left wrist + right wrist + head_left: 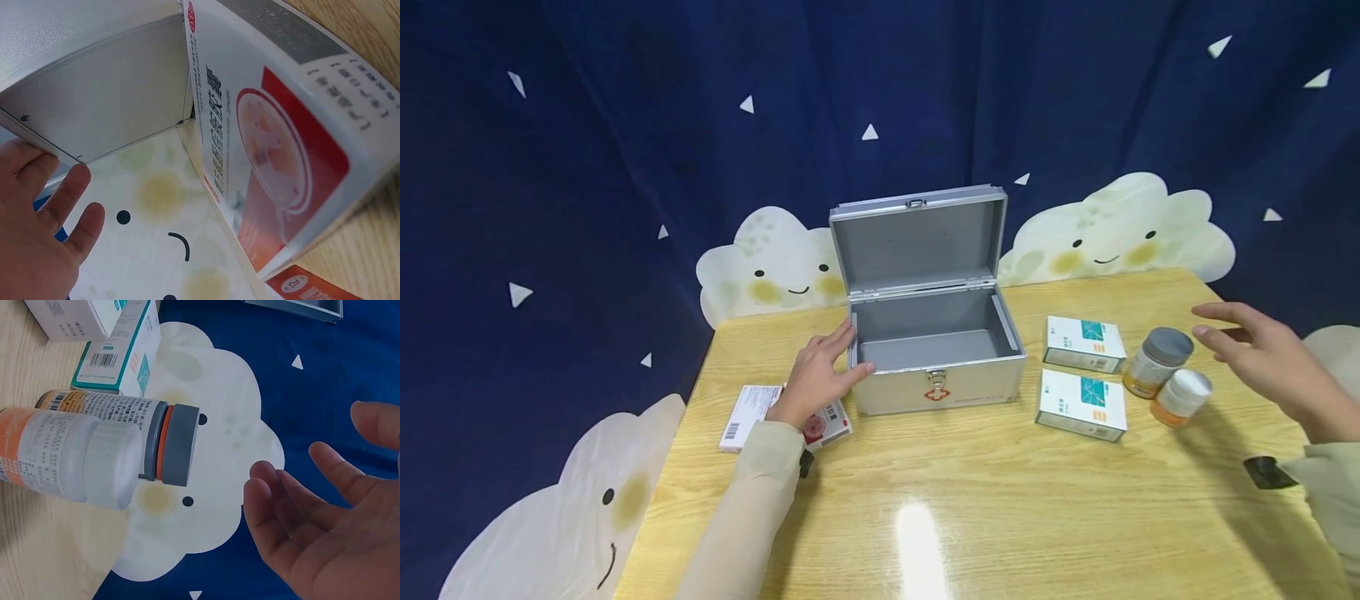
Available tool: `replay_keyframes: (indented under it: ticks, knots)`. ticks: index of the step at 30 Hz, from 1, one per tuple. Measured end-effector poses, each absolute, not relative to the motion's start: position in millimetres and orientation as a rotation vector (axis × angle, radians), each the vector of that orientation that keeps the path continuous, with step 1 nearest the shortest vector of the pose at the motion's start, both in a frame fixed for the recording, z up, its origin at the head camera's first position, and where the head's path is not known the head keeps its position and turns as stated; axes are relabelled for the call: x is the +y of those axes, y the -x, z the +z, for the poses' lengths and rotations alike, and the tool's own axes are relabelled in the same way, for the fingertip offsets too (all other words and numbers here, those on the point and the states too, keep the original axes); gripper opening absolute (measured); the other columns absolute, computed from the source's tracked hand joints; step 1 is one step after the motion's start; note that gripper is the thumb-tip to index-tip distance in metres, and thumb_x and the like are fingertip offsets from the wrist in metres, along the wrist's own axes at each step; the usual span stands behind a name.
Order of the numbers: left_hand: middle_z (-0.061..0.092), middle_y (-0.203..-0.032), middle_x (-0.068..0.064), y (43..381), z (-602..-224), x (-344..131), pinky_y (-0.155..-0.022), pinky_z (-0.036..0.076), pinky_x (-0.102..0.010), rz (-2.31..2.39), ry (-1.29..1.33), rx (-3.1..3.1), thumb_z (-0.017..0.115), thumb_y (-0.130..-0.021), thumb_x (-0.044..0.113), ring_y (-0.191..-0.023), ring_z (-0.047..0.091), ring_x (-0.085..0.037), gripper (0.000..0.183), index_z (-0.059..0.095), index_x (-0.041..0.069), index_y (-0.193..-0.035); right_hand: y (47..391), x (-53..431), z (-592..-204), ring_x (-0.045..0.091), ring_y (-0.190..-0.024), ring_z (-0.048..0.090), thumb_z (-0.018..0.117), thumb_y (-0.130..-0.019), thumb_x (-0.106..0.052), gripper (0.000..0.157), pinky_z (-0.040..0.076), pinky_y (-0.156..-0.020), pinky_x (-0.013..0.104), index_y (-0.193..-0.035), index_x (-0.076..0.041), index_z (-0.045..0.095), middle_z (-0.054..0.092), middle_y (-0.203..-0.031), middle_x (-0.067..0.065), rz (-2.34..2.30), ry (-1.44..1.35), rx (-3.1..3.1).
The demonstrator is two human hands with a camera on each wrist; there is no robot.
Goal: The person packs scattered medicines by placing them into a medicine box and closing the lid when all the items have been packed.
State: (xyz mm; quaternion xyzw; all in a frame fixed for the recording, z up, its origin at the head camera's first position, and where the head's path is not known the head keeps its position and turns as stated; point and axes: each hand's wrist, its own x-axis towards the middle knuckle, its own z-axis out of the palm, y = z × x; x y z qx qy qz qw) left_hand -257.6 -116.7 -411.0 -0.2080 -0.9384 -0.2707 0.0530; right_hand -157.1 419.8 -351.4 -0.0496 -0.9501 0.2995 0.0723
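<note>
The right hand's fingers (265,515) are loosely curved and parted from the thumb, holding nothing. They hang just beside the grey-capped bottle (1156,362), which stands on the table (970,500) near the white-capped bottle (1182,397). Both bottles look like stiff, smooth plastic, probably light and a little slippery; the body just under the cap seems the surest hold.

The left hand (816,375) is spread, its fingers on the left rim of the metal case (887,402), thumb toward the front corner. The case looks rigid and likely heavier, best steadied by its walls, its lid (921,242) upright.

Farther out, the rear teal-and-white carton (1078,342) and front teal-and-white carton (1078,404) lie between case and bottles. Beneath the left wrist are the red-and-white carton (275,150) and a pale carton (748,417). Such card is presumably light and crushable, best pinched across its narrow sides.
</note>
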Motion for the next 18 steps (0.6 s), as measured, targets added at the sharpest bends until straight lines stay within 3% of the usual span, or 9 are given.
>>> replay_keyframes:
  ticks: [1, 2, 4, 6, 9, 12, 13, 18]
  knots:
    - [0.028, -0.165, 0.005, 257.5, -410.8, -117.0, -0.114, 0.034, -0.057, -0.825, 0.627, -2.857, 0.061, -0.090, 0.058, -0.138, 0.043, -0.032, 0.081, 0.038, 0.013, -0.153, 156.4, 417.7, -350.7, 0.029, -0.094, 0.064, 0.043, -0.105, -0.034, 0.056, 0.050, -0.066, 0.040, -0.145, 0.004, 0.039, 0.046, -0.137, 0.037, 0.883, 0.148, -2.853]
    - [0.028, -0.165, 0.005, 257.3, -410.6, -117.4, -0.114, 0.033, -0.057, -0.824, 0.626, -2.860, 0.061, -0.090, 0.058, -0.138, 0.043, -0.032, 0.081, 0.039, 0.013, -0.153, 155.5, 415.6, -350.5, 0.034, -0.098, 0.064, 0.043, -0.105, -0.035, 0.055, 0.051, -0.066, 0.043, -0.144, 0.004, 0.040, 0.046, -0.137, 0.037, 0.863, 0.147, -2.850]
    - [0.028, -0.165, 0.005, 257.1, -410.1, -117.7, -0.114, 0.033, -0.058, -0.825, 0.627, -2.863, 0.061, -0.090, 0.058, -0.138, 0.043, -0.032, 0.081, 0.038, 0.013, -0.153, 153.9, 410.5, -349.6, 0.057, -0.110, 0.052, 0.044, -0.105, -0.034, 0.053, 0.050, -0.069, 0.056, -0.142, 0.004, 0.042, 0.047, -0.135, 0.038, 0.825, 0.131, -2.834]
    - [0.027, -0.165, 0.005, 257.1, -409.6, -117.5, -0.113, 0.033, -0.058, -0.825, 0.630, -2.864, 0.061, -0.090, 0.058, -0.138, 0.043, -0.033, 0.081, 0.038, 0.013, -0.153, 152.5, 405.2, -348.3, 0.055, -0.113, 0.051, 0.046, -0.104, -0.033, 0.051, 0.049, -0.075, 0.062, -0.141, 0.003, 0.044, 0.049, -0.135, 0.035, 0.776, 0.109, -2.820]
    - [0.027, -0.165, 0.005, 257.8, -408.8, -117.2, -0.114, 0.033, -0.057, -0.831, 0.625, -2.860, 0.061, -0.090, 0.059, -0.138, 0.043, -0.033, 0.082, 0.037, 0.014, -0.154, 151.6, 397.7, -345.5, 0.012, -0.106, 0.059, 0.051, -0.103, -0.029, 0.045, 0.055, -0.076, 0.031, -0.137, 0.000, 0.049, 0.053, -0.133, 0.031, 0.727, 0.030, -2.775]
    - [0.026, -0.165, 0.007, 257.4, -408.7, -116.9, -0.114, 0.033, -0.057, -0.833, 0.616, -2.868, 0.061, -0.089, 0.060, -0.139, 0.042, -0.032, 0.082, 0.037, 0.015, -0.154, 149.8, 389.4, -343.2, -0.023, -0.097, 0.035, 0.055, -0.101, -0.024, 0.040, 0.038, -0.068, 0.002, -0.134, -0.002, 0.053, 0.055, -0.133, 0.026, 0.706, -0.049, -2.726]
    - [0.025, -0.166, 0.007, 257.2, -408.8, -117.1, -0.114, 0.033, -0.057, -0.829, 0.612, -2.875, 0.061, -0.089, 0.061, -0.139, 0.042, -0.032, 0.083, 0.036, 0.015, -0.154, 148.8, 387.0, -342.9, -0.028, -0.093, 0.027, 0.057, -0.100, -0.022, 0.039, 0.030, -0.065, -0.003, -0.133, -0.002, 0.054, 0.056, -0.133, 0.025, 0.707, -0.072, -2.707]
    - [0.024, -0.166, 0.008, 257.3, -408.6, -117.7, -0.115, 0.032, -0.057, -0.823, 0.604, -2.897, 0.060, -0.089, 0.062, -0.140, 0.041, -0.032, 0.084, 0.035, 0.016, -0.155, 145.9, 375.4, -341.5, -0.031, -0.094, 0.029, 0.061, -0.097, -0.016, 0.035, 0.031, -0.068, -0.002, -0.129, -0.002, 0.058, 0.059, -0.129, 0.022, 0.690, -0.177, -2.638]
